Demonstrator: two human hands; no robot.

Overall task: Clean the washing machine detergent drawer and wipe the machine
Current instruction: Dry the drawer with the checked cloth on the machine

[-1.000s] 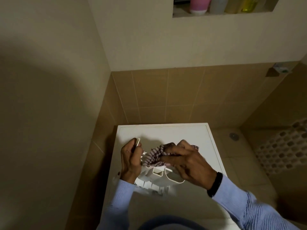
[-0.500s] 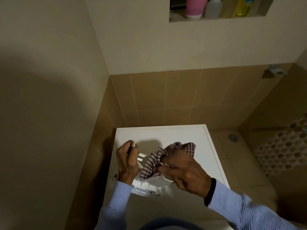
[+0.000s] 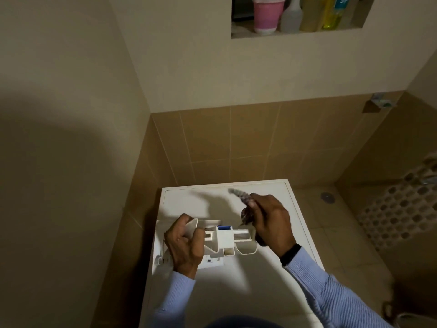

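Note:
The white detergent drawer (image 3: 224,240), with a small blue tab on top, is held above the white washing machine top (image 3: 212,200). My left hand (image 3: 184,245) grips the drawer's left end by its front panel. My right hand (image 3: 269,221) holds a bunched checked cloth (image 3: 244,202) just off the drawer's right end; part of the cloth sticks out past my knuckles, blurred. The drawer's compartments face up and are partly visible between my hands.
A wall niche holds a pink cup (image 3: 267,15) and several bottles (image 3: 314,13). Tan tiled walls close in behind and to the left of the machine. A floor drain (image 3: 327,197) and a patterned mat (image 3: 402,209) lie to the right.
My right hand has lifted the cloth out of the drawer and moved it up and right. The drawer has turned, now showing its blue tab and open compartments.

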